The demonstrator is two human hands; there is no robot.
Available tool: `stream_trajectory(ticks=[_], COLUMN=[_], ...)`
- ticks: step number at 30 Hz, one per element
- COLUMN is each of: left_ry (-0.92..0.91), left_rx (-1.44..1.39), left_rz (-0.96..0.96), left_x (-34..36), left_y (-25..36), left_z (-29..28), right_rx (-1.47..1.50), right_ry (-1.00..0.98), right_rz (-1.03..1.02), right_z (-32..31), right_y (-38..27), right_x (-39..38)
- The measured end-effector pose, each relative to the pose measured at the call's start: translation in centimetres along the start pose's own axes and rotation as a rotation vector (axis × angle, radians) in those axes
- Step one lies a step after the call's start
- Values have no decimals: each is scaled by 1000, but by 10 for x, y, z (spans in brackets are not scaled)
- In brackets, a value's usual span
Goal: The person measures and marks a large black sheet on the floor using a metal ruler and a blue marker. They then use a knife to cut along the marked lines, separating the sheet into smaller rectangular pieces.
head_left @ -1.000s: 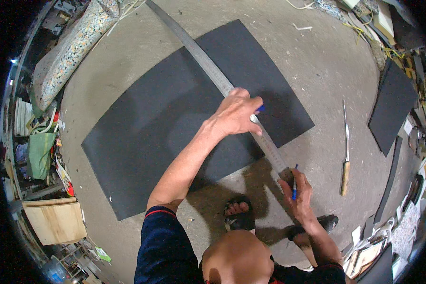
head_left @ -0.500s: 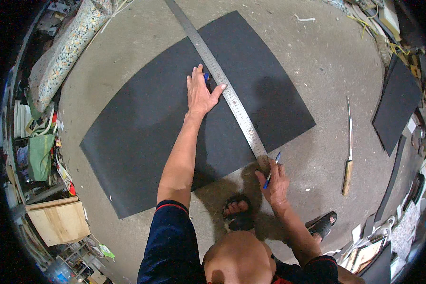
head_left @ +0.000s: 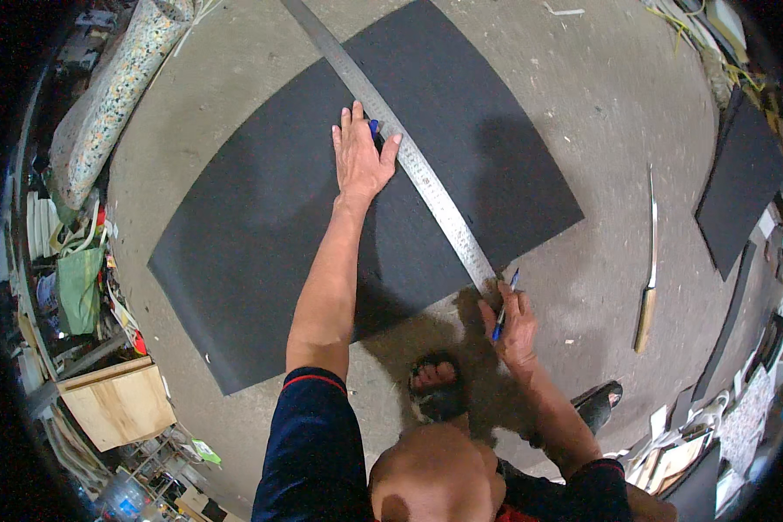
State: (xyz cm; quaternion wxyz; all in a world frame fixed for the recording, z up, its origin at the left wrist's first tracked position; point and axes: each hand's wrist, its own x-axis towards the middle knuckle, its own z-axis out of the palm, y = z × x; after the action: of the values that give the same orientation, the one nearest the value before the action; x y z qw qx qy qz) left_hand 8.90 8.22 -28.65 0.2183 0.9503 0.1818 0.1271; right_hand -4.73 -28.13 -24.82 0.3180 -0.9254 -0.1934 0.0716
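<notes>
Metal ruler (head_left: pixel 416 167): left hand (head_left: pixel 365 165) now spread alongside.

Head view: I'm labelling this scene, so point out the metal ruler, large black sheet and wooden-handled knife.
Metal ruler (head_left: pixel 432 196), head view: its lower half.
Large black sheet (head_left: pixel 287 204), head view: left part.
Wooden-handled knife (head_left: pixel 648 302), head view: handle near blade.

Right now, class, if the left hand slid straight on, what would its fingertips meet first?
The left hand would likely meet the metal ruler, slanting across the black sheet just beyond its fingertips; exact depth is unclear.
</notes>
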Motion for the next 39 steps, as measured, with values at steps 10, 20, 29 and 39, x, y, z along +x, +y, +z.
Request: stream_trajectory(ticks=[10, 20, 29, 39], left_ry=[-78, -141, -163, -158], left_rx=[73, 108, 142, 108], left_rz=[42, -12, -41, -72], left_x=[1, 5, 6, 11], left_y=[0, 4, 9, -1], left_z=[-1, 1, 0, 5], right_rx=[-128, -134, -109, -93], right_ry=[87, 75, 101, 92], right_rz=[-103, -130, -147, -112], right_z=[-3, 5, 5, 8], right_y=[2, 12, 10, 16], right_x=[-1, -1, 1, 3])
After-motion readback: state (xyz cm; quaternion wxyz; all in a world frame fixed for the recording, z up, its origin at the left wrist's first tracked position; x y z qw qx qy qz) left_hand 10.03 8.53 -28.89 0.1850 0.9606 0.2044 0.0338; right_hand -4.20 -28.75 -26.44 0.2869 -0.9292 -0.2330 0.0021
